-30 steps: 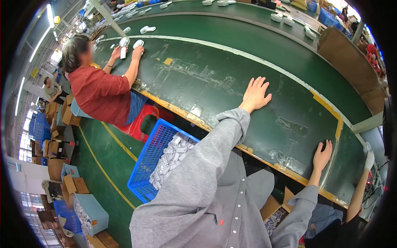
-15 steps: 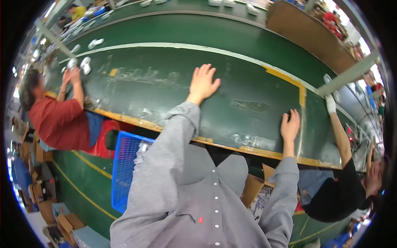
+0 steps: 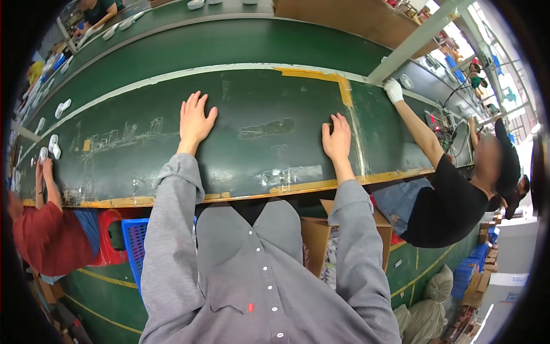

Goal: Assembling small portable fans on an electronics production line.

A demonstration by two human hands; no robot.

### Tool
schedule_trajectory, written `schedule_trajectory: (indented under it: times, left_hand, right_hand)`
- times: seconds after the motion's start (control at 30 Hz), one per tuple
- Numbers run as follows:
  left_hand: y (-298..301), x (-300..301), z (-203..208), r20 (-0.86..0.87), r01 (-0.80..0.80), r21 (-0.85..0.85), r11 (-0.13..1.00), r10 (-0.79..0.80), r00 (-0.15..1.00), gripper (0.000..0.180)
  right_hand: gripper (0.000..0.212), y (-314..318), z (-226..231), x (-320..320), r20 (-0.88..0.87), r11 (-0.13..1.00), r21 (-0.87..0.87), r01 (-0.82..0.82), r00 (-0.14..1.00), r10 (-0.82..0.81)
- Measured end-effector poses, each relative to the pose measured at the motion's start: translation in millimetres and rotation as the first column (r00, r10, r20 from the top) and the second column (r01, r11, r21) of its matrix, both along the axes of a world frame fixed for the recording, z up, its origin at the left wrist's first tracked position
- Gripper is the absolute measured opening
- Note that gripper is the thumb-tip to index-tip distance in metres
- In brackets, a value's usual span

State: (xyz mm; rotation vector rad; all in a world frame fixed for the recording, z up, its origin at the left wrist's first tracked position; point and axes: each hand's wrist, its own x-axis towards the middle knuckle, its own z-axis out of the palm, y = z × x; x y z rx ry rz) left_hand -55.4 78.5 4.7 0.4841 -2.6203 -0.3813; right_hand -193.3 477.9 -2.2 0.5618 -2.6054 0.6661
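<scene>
- Head view: the dark green tabletop (image 3: 252, 103), smooth and faintly glossy, spreads directly before the person under both hands, its near edge bound in worn yellow-brown tape.
- Left hand (image 3: 196, 123): palm down, fingers extended and slightly spread, thumb out, gripping nothing; whether it presses the surface I cannot tell.
- Right hand (image 3: 337, 139): fingers straight and close together, thumb apart, nothing grasped; contact is likewise unclear.
- Between the hands lie a rough, scuffed oblong patch (image 3: 265, 129) and, nearer the edge, a shiny, wrinkled film strip (image 3: 289, 174).
- An angled yellow tape strip (image 3: 345, 90) bends near the right hand.
- Below the edge: a perforated blue plastic basket (image 3: 133, 243) and an open corrugated cardboard box (image 3: 316, 243).
- Soft grey woven sleeves (image 3: 361, 229), cuffs rolled.
</scene>
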Motion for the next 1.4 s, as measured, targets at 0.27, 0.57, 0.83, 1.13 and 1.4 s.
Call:
schedule_trajectory:
  times: [0.27, 0.57, 0.83, 1.13, 1.4]
  left_hand:
    - [2, -1, 1, 0.016, -0.008, -0.009, 1.0, 0.008, 1.0, 0.056]
    - [4, -4, 4, 0.012, -0.009, -0.018, 1.0, 0.01, 1.0, 0.055]
    - [7, -3, 6, -0.058, 0.048, -0.017, 0.999, -0.049, 0.997, 0.051]
    - [-4, -2, -1, 0.08, 0.031, -0.046, 0.998, -0.027, 0.996, 0.052]
    - [-7, -14, -3, 0.116, 0.018, -0.057, 0.998, -0.011, 0.993, 0.053]
  right_hand:
    - [0.047, -1, 1, 1, 0.033, 1.0, -0.005, 0.023, 0.999, -0.023]
    - [0.046, 2, 1, -1, 0.01, 1.0, -0.008, 0.023, 1.0, -0.023]
    - [0.042, 3, 2, 2, -0.023, 1.0, -0.017, 0.021, 0.999, -0.022]
    - [0.044, 0, 10, 6, 0.052, 0.998, -0.036, 0.056, 0.997, -0.054]
    - [0.045, 2, 16, 3, 0.066, 0.996, -0.05, 0.069, 0.996, -0.066]
